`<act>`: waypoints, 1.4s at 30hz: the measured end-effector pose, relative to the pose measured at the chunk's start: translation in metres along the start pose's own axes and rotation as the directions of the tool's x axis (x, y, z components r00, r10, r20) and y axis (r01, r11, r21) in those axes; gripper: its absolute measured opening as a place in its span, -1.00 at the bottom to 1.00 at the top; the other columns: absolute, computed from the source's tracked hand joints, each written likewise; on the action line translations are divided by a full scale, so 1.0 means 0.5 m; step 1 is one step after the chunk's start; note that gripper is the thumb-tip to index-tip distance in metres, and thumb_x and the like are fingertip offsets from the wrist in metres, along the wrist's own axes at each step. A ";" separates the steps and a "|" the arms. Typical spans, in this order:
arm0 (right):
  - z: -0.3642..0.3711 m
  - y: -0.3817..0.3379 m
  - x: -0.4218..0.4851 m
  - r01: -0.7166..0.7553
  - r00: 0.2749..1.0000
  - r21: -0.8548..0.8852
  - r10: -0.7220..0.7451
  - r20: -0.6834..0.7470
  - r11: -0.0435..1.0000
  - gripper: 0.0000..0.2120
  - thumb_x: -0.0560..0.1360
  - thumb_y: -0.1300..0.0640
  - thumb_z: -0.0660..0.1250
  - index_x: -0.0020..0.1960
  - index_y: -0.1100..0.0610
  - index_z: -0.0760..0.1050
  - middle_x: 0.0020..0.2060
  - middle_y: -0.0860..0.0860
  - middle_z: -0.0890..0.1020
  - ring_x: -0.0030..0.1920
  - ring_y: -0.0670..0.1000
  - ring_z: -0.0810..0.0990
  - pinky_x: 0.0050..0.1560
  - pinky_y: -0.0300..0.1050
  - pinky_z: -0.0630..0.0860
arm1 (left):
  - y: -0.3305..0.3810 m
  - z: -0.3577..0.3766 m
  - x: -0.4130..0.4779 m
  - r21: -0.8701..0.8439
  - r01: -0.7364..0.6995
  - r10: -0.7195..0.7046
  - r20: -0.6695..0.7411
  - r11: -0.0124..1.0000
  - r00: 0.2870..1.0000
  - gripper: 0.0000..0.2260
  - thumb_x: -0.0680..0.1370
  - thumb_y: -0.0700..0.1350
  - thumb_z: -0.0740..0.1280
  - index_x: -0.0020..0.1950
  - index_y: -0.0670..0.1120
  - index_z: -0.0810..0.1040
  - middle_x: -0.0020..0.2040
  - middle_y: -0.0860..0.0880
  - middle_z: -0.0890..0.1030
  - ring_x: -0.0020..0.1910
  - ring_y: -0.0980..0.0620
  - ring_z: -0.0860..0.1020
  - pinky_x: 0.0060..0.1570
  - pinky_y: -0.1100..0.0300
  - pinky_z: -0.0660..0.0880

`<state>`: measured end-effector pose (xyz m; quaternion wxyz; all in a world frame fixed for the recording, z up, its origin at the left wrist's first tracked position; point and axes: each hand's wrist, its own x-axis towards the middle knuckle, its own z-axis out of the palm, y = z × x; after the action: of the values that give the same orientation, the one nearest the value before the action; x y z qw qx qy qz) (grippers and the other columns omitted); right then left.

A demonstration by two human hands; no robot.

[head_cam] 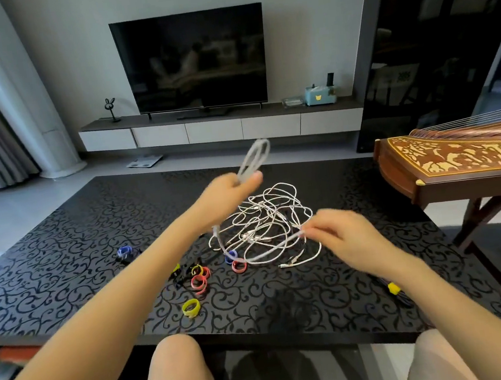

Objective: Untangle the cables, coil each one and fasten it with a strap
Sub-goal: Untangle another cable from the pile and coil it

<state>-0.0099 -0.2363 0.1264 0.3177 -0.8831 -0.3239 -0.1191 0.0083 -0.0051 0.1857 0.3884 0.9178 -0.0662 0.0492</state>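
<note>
Head view: black patterned surface (66,271); white cable tangle (270,215) at its centre; left grip (230,188) raised over the tangle's far edge, closed round a small coil (255,158); right grip (334,230) pinching that cable's slack (motion-blurred), which sags leftward toward the coil; straps (198,280) nearer the left.

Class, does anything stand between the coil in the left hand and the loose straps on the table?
Nothing visible does. The left hand holds the coil raised in open air; the straps lie uncovered on the table. Its uncoiled tail, pinched by the right hand, loops beside the tangle.
</note>
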 end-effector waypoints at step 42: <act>0.087 -0.038 0.026 0.301 0.866 -0.634 0.073 0.494 0.712 -0.78 0.61 0.19 0.08 0.18 0.21 0.40 0.01 0.14 0.60 -0.01 0.17 0.57 -0.21 -0.09 0.25 | -0.032 0.140 -0.105 0.861 -0.427 0.112 0.412 0.276 0.904 -0.63 0.57 0.08 0.26 0.27 -0.12 0.36 0.04 -0.08 0.61 0.13 -0.14 0.51 0.38 -0.14 0.13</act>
<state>-0.0119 -0.1910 0.1076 -0.1358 -0.9145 -0.3802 -0.0264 -0.0385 -0.0403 0.1183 -0.2413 0.9417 -0.2338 0.0179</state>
